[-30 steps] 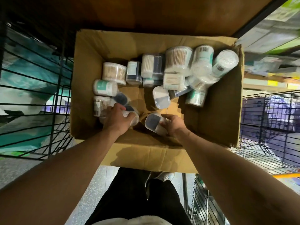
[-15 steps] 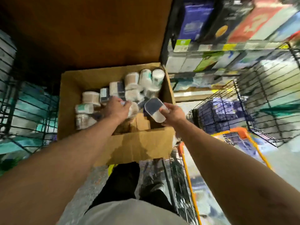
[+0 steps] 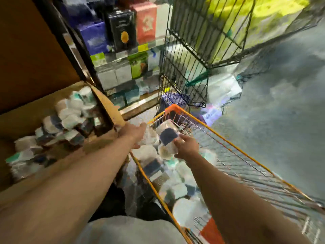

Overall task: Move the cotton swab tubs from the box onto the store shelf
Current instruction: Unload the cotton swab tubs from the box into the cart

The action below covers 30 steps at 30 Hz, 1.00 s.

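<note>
The frame is motion-blurred. The right hand point(image 3: 186, 147) grips a dark-lidded tub point(image 3: 168, 136) above an orange-rimmed wire cart point(image 3: 219, 137) that holds a heap of tubs point(image 3: 175, 182). The left hand point(image 3: 133, 133) reaches past the edge of the cardboard box point(image 3: 98, 144); its grip is unclear. More tubs point(image 3: 70, 113) fill the box. Beyond it stands a store shelf point(image 3: 123, 55) of packaged goods.

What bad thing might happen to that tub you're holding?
The clear plastic tub with the dark blue lid, held in the right hand over the orange-rimmed wire cart, might slip and burst open. It could also land on the heap of white tubs already inside and knock them about.
</note>
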{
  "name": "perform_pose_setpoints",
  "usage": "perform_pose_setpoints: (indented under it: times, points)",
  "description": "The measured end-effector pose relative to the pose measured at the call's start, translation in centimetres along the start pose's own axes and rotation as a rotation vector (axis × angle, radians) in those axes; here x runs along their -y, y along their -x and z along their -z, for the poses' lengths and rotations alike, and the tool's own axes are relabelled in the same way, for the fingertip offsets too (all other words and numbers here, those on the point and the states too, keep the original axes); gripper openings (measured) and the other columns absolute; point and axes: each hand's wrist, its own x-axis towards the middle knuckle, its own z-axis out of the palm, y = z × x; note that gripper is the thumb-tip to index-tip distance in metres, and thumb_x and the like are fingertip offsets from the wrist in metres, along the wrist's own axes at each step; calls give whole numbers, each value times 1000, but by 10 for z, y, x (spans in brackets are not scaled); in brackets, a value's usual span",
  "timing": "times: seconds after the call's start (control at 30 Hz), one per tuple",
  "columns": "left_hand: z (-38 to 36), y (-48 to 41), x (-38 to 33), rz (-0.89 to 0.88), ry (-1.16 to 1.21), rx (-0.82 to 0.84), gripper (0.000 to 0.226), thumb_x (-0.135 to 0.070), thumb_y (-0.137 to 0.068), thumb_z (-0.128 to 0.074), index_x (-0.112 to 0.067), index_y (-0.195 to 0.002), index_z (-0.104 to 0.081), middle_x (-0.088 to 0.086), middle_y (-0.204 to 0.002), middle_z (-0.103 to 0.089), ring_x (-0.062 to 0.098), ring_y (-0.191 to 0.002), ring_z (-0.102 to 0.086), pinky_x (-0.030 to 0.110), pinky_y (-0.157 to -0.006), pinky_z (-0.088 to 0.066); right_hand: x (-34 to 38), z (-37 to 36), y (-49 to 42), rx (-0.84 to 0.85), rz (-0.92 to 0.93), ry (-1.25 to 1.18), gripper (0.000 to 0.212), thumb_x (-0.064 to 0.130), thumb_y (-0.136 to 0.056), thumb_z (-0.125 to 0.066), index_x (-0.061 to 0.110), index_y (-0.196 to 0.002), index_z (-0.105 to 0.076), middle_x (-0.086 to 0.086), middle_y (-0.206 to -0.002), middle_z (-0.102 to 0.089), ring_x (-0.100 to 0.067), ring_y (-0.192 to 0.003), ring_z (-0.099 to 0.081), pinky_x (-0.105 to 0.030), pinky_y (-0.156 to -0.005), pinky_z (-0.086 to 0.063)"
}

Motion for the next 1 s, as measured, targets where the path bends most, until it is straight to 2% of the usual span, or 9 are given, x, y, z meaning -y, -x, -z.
perform_pose_setpoints:
  times: [0.13, 0.2, 0.3, 0.4, 0.43, 0.53, 0.7, 0.8, 1.0]
  points:
    - [-51, 22, 18, -32, -119, 113, 53, -54, -85, -70, -4, -100, -60, 13, -105, -65, 33, -78, -65, 45, -55, -62, -46, 22, 22, -26, -126, -29, 41, 25, -92, -69, 18, -133, -64, -15, -116, -66, -40, -103, -68, -58, -80, -60]
    - [-62, 20, 25, -30, -140, 180, 62, -57, -79, -71, -1, -105, -63, 18, -110, -68, 34, -84, -70, 43, -50, -61, -59, 24, 26, -45, -175, 18, 42, 27, -95, -65, 17, -135, -59, -14, -111, -63, -40, -100, -67, -57, -75, -61]
    - [-51, 13, 25, -80, -130, 235, 37, -48, -91, -65, -12, -97, -60, 14, -105, -65, 33, -91, -69, 41, -57, -63, -47, 22, 26, -86, -105, 166, 45, 29, -96, -56, 12, -137, -54, -14, -113, -67, -38, -100, -68, -49, -90, -57]
    - [-13, -11, 20, -122, -47, 162, 35, -43, -90, -64, -11, -81, -58, 27, -88, -63, 30, -65, -62, 42, -54, -58, 4, 3, 25, -88, 26, 244, 41, 28, -99, -53, 11, -136, -59, -14, -128, -66, -34, -119, -61, -35, -99, -45]
    - [6, -20, 20, -132, -26, 113, 33, -42, -91, -63, -12, -78, -59, 23, -83, -64, 32, -65, -63, 47, -62, -58, 25, -10, 25, -69, 89, 259, 38, 29, -100, -54, 11, -132, -63, -13, -128, -67, -33, -120, -60, -33, -98, -44]
    - [76, -46, 27, -158, -28, -53, 27, -41, -94, -60, -18, -82, -68, 7, -90, -74, 29, -85, -71, 38, -79, -58, 89, -67, 26, 15, 277, 315, 31, 29, -99, -55, 12, -121, -70, -11, -117, -72, -32, -111, -64, -31, -86, -45]
    - [187, -90, 80, -45, 18, -234, 23, -33, -97, -57, -19, -80, -63, 9, -103, -74, 32, -93, -67, 34, -79, -55, 171, -189, 40, 200, 456, 409, 29, 30, -97, -55, 15, -116, -71, -9, -107, -75, -31, -104, -67, -31, -84, -47]
    - [243, -121, 136, 74, -2, -230, 20, -25, -100, -56, -21, -81, -58, 5, -92, -68, 26, -93, -62, 31, -76, -45, 205, -273, 47, 320, 509, 495, 30, 31, -98, -56, 15, -119, -71, -10, -113, -74, -31, -107, -65, -36, -89, -51]
    - [304, -188, 257, 274, -123, -125, 34, -33, -96, -60, -10, -120, -65, 12, -123, -67, 34, -115, -61, 38, -99, -49, 203, -418, 24, 550, 447, 794, 39, 44, -97, -54, 20, -125, -64, -7, -113, -72, -31, -104, -67, -38, -87, -56]
